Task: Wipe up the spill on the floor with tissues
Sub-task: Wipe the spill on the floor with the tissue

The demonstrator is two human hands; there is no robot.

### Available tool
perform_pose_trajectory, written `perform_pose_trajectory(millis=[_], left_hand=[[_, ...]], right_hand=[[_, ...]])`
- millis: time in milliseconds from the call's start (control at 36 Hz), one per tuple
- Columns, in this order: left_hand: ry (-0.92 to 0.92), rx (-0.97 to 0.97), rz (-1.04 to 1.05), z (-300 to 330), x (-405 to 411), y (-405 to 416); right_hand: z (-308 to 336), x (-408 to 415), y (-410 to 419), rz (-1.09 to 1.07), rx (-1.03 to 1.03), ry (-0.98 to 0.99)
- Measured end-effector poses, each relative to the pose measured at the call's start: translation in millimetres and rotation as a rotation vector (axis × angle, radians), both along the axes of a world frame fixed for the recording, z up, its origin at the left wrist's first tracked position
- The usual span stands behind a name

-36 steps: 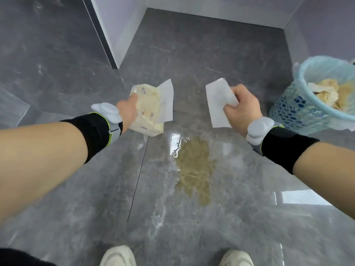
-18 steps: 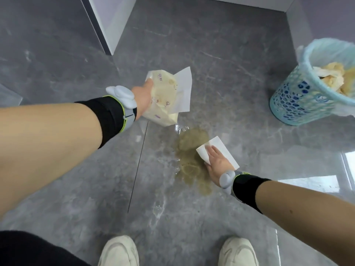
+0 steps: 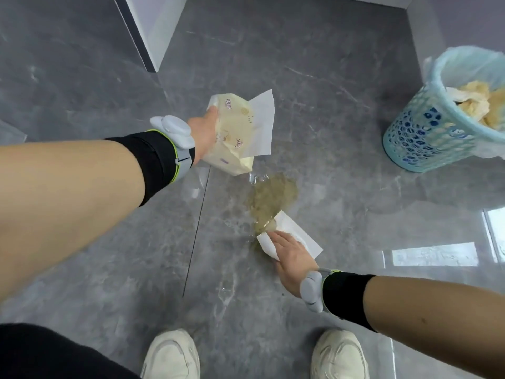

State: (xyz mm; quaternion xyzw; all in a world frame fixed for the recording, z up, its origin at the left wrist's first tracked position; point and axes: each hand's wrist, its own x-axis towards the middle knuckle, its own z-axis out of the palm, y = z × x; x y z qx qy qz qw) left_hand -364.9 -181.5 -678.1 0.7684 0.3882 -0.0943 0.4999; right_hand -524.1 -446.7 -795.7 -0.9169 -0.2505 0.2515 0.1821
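Note:
A yellowish-brown spill lies on the grey tiled floor. My right hand presses a white tissue flat on the floor at the spill's near edge; the tissue's far corner is soaked. My left hand holds a pale yellow tissue pack in the air above the floor, left of the spill, with one white tissue sticking out of its opening.
A blue perforated waste bin lined with a bag stands at the right, holding several stained tissues. A white wall corner juts in at top left. My two white shoes stand at the bottom edge.
My right hand came down from the air with the tissue onto the spill and has dragged it toward me, to the near edge. The left hand with the pack has barely shifted.

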Motion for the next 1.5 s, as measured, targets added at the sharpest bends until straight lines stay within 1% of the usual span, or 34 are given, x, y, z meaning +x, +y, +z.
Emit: perform_pose_trajectory(millis=[56, 139, 222, 333, 417, 444, 500, 556, 583, 611, 639, 694, 750, 806, 917, 1028, 1111, 1139, 1194, 1250, 1278, 1333, 1444, 1500], left_hand=[[-0.004, -0.005, -0.015, -0.4, -1.4, -0.6], [-0.011, -0.01, -0.037, -0.4, -2.4, -1.8], [0.002, 0.004, -0.052, 0.4, -3.7, -3.4], [0.004, 0.014, -0.055, -1.6, -4.5, -4.3], [0.0, 0.019, -0.061, -3.6, -4.6, -4.7], [0.0, 0.022, -0.064, -3.8, -5.1, -5.3], [0.001, 0.024, -0.069, -3.1, -4.3, -6.7], [0.003, 0.017, -0.068, -2.8, -3.7, -9.0], [0.006, 0.01, -0.068, -2.4, -3.5, -10.4], [0.008, 0.001, -0.067, -2.2, -3.5, -11.7], [0.012, -0.006, -0.069, -2.5, -3.6, -12.7], [0.017, -0.017, -0.076, -2.3, -4.6, -15.0], [0.023, -0.018, -0.08, -2.3, -5.8, -17.1], [0.033, -0.012, -0.093, -3.1, -6.5, -18.5], [0.042, -0.003, -0.108, -5.6, -7.3, -20.7], [0.037, -0.008, -0.117, -7.0, -7.4, -21.4], [0.04, -0.002, -0.119, -7.6, -6.6, -22.4], [0.039, 0.003, -0.12, -7.1, -6.6, -22.9], [0.04, 0.008, -0.128, -8.1, -6.1, -23.5], [0.043, 0.008, -0.138, -9.4, -5.7, -24.3], [0.045, 0.01, -0.141, -9.6, -6.1, -24.3], [0.05, 0.009, -0.145, -10.3, -5.6, -24.7], [0.049, 0.015, -0.14, -9.8, -6.7, -24.5], [0.048, 0.006, -0.129, -8.7, -6.7, -24.3]], right_hand=[[10.9, 0.9, 2.9, 0.02, 0.076, -0.048], [23.1, 7.4, 4.8, 0.011, 0.14, -0.012], [25.4, 26.4, 2.4, -0.042, 0.049, -0.07], [13.7, 64.8, -6.8, -0.242, -0.189, -0.147], [6.7, 84.7, -15.6, -0.398, -0.23, -0.232], [5.7, 87.7, -18.3, -0.418, -0.229, -0.275], [5.7, 89.6, -22.0, -0.353, -0.214, -0.395], [4.4, 86.6, -24.1, -0.197, -0.186, -0.494], [2.6, 83.7, -24.0, -0.132, -0.169, -0.487], [-0.3, 79.2, -22.8, -0.11, -0.159, -0.432], [-3.9, 73.4, -20.4, -0.141, -0.164, -0.336], [-11.4, 62.2, -16.4, -0.275, -0.217, -0.142], [-17.7, 53.7, -13.6, -0.35, -0.25, -0.05], [-22.9, 48.2, -11.8, -0.328, -0.222, -0.029], [-26.6, 39.3, -8.0, -0.192, -0.156, 0.008], [-17.7, 38.7, -5.1, -0.207, -0.111, 0.017], [-6.9, 39.6, -4.1, -0.212, -0.001, -0.001], [-1.5, 40.0, -4.0, -0.226, 0.041, 0.025], [8.2, 40.9, -5.0, -0.261, 0.117, 0.14], [13.1, 41.7, -7.6, -0.291, 0.16, 0.268], [12.6, 42.2, -9.2, -0.306, 0.164, 0.302], [6.9, 45.4, -15.2, -0.345, 0.128, 0.28], [-6.6, 62.3, -32.6, -0.344, -0.065, -0.028], [-7.2, 69.6, -37.6, -0.374, -0.079, -0.091]])
